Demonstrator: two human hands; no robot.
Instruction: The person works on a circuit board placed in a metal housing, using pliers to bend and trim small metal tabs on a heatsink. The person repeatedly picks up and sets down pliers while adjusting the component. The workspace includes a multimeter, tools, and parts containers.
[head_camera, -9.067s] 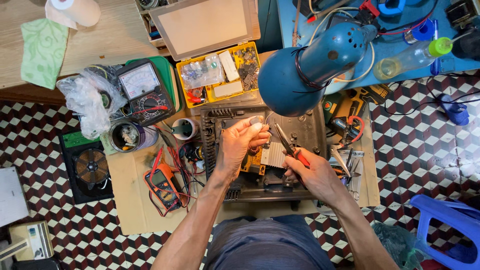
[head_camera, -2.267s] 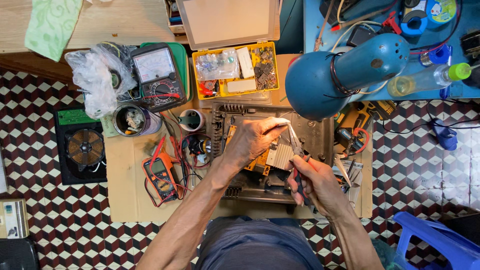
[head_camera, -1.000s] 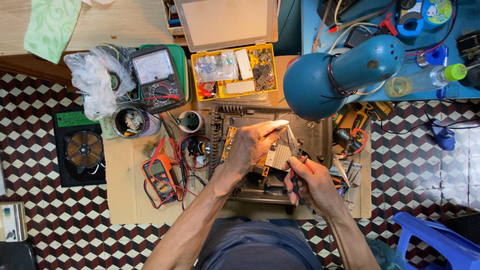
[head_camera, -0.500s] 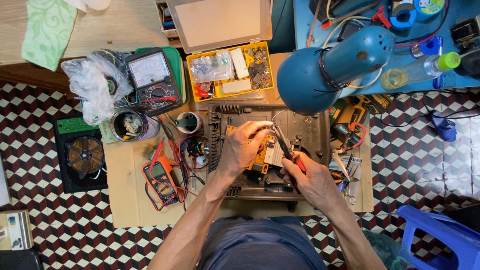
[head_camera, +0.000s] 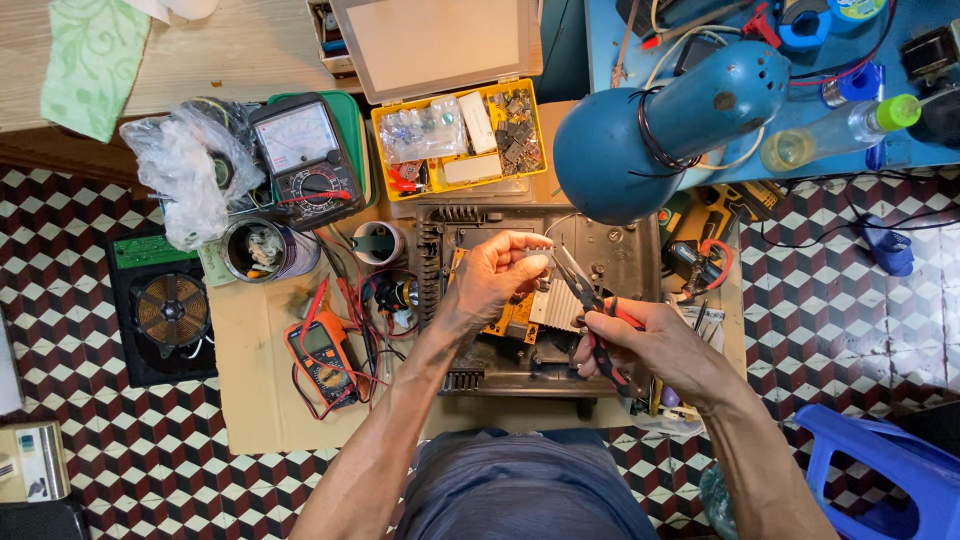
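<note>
- Red-handled pliers (head_camera: 590, 310) sit in the right hand (head_camera: 655, 345), fingers wrapped round the grips; the slim nose points up and left toward the left hand (head_camera: 495, 280).
- The left hand's thumb and fingertips (head_camera: 535, 243) are pressed together on a small pale part (head_camera: 541, 241), held above the open device (head_camera: 540, 300). What the part is cannot be told, as it is too small.
- The plier tip lies just beside the pinched part; whether the nose is closed on anything cannot be told.
- The device is a dark open case with an orange board (head_camera: 515, 315) and a silver heatsink (head_camera: 555, 310) inside, resting on a sheet of cardboard (head_camera: 260, 400) over the checked floor (head_camera: 150, 480).
- Risk, as I judge it: the part is tiny and held only by fingertips, so a slip of the pinch could drop it into the case, where it would be hard to find among the components.
- Risk: both hands work in the air without support, so a hard squeeze or a twist of the pliers could bend or snap a thin lead.
- Risk: the blue lamp (head_camera: 665, 130) hangs close over the case, and a raised hand could knock it.
- Nearby clutter adds to this: red leads trail from the orange meter (head_camera: 322, 355) just beside the left forearm, and a yellow parts box (head_camera: 460, 140) lies open behind the device, so a swung elbow could drag or spill them.
</note>
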